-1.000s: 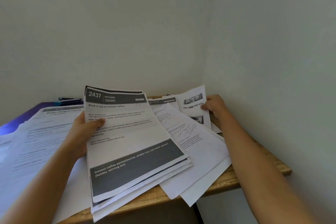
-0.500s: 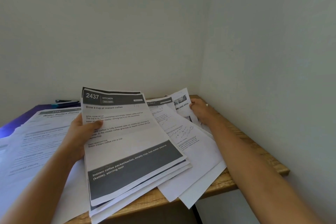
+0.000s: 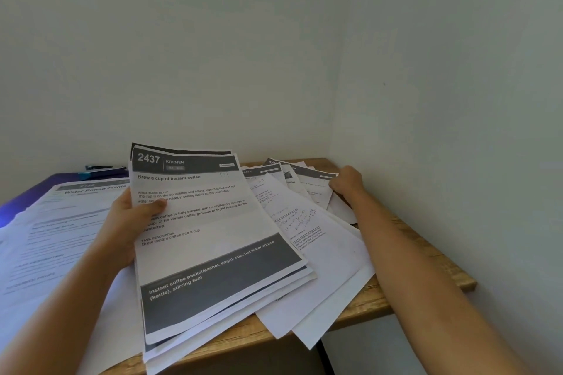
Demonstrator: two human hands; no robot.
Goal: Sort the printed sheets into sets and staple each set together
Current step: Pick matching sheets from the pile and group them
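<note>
Lying nearest the right hand (image 3: 348, 181), the far-corner sheet (image 3: 316, 192) is being pinched by its curled fingers (image 3: 335, 185); the stack (image 3: 213, 237) is being gripped by the left hand (image 3: 128, 222).

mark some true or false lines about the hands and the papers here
1. The left hand holds a stack of sheets topped "Brew a cup of instant coffee". True.
2. The right hand rests on the Water Potted Plants sheet. False: the right hand grips loose sheets near the far corner; the Water Potted Plants sheet lies at the left.
3. The table has a wooden front edge. True.
4. A stapler is clamped on the held stack. False: only the left thumb lies on its top page.
</note>
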